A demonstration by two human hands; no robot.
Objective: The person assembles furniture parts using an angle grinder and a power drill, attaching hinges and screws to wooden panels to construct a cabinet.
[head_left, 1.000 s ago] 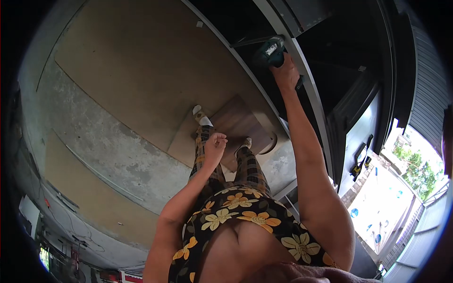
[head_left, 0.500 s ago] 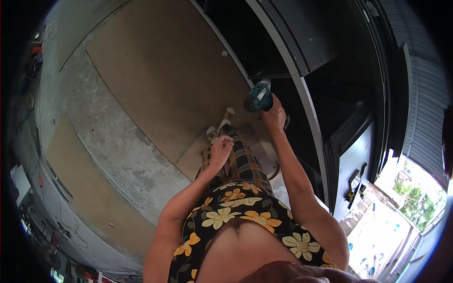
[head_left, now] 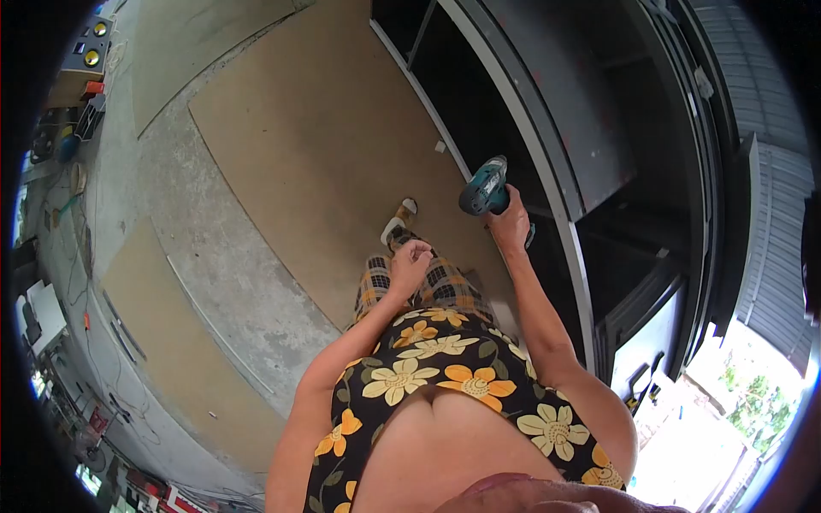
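My right hand [head_left: 511,224] is wrapped round the grip of a teal and black cordless drill [head_left: 486,188], held out to the right beside a dark metal frame. The drill's body points up and away in the view. In front of my plaid trousers [head_left: 373,282] hangs my left hand [head_left: 411,265], its fingers curled together. Whatever may lie between those fingers is hidden. One light shoe [head_left: 400,224] shows on the brown floor sheet [head_left: 316,128].
A tall black frame with grey edges [head_left: 547,154] stands close on my right. Concrete floor [head_left: 214,197] and another brown sheet [head_left: 171,316] lie to the left. Tools and cables line the far left wall. A bright opening [head_left: 693,427] is at lower right.
I have stepped forward along the frame, which has slid down the view. The drill stays in my right hand, slightly farther right. My left hand remains curled.
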